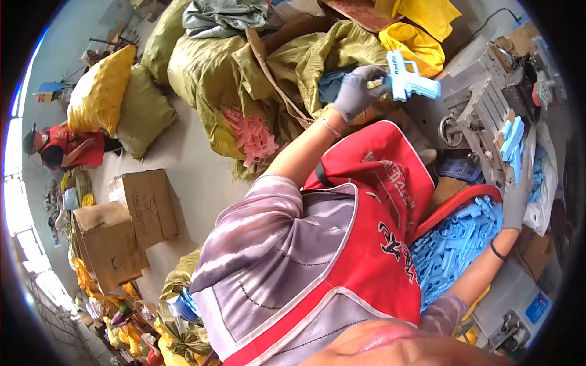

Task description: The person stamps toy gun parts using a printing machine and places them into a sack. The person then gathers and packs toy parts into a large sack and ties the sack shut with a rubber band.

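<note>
pale blue and white plastic toy pistol point(410, 79), one, gripped in the gloved left hand point(360, 91) above olive sacks; gloved right hand point(517, 194) grips blue parts point(511, 139) at the press; two cardboard boxes point(149, 204) on the floor.

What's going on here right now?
A person in a red vest is handling plastic parts at a cluttered workstation. The gloved left hand holds up a white and light blue toy gun over olive sacks. The gloved right hand reaches toward a metal machine, above a red bin of blue plastic parts. Another person sits far left.
</note>
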A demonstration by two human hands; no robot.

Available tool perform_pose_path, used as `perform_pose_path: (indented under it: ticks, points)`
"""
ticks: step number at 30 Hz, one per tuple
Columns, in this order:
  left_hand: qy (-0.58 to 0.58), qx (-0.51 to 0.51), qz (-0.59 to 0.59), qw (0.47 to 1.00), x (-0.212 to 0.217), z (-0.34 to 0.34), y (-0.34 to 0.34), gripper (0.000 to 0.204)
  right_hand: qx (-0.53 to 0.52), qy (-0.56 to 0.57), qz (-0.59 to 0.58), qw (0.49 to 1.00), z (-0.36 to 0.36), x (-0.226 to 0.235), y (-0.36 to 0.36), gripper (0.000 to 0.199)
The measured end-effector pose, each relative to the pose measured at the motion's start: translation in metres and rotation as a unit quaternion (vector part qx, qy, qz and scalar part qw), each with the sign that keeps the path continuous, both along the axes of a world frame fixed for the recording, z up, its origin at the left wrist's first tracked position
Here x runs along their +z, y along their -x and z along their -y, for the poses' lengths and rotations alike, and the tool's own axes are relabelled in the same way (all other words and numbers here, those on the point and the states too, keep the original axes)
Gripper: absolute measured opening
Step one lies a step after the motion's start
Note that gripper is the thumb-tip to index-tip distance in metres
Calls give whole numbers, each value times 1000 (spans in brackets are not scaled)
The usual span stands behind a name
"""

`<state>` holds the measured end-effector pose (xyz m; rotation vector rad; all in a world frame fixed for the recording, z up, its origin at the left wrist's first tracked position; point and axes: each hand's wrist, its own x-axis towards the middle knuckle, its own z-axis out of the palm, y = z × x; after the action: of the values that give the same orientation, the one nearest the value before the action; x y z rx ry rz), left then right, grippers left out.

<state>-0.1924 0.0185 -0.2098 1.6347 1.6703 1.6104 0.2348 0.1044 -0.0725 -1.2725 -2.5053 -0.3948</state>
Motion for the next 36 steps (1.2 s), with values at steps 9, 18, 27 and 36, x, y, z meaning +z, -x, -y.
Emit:
perform_pose_path:
  ticks: [9,18,27,36]
  points:
    - [64,117,-76,988,-83,-10,45,46,-80,62,-192,976,111,-34,21,40]
    - [66,-78,-94,990,-100,5,-37,38,-258,246,-244,902,200,-101,-79,38]
    - [144,-54,-142,978,-83,3,-24,23,-431,180,-238,852,309,-118,-138,34]
    - [206,-158,-86,962,-80,4,-58,23,-569,216,-23,793,347,-194,-122,38]
